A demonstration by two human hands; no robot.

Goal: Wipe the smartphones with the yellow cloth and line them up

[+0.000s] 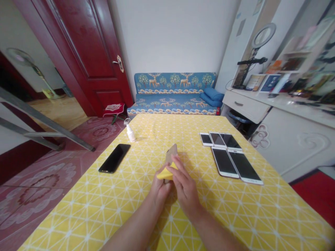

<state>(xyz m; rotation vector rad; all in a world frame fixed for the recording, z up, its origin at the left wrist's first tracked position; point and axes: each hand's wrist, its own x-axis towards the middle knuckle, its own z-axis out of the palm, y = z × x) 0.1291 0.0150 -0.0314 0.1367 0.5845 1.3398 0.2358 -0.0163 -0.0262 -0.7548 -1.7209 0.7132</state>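
A phone (171, 153) with a beige-gold face stands tilted over the middle of the table, gripped low down by my left hand (160, 189). The fingers of my right hand (185, 185) press a yellow cloth (165, 174) against the phone's lower part. My palms partly hide both phone and cloth. On the left lies a black phone (115, 158), screen up. A white spray bottle (130, 134) stands beyond it. Several phones with dark screens lie close together on the right, among them a large white-framed phone (244, 166).
A yellow patterned cloth covers the table (117, 209). Past the far edge is a blue sofa (172, 101). To the right stands a white desk (248, 104) with a ring light (263, 35). A red door (86, 45), a small stool (114, 109) and a metal ladder (44, 134) are on the left.
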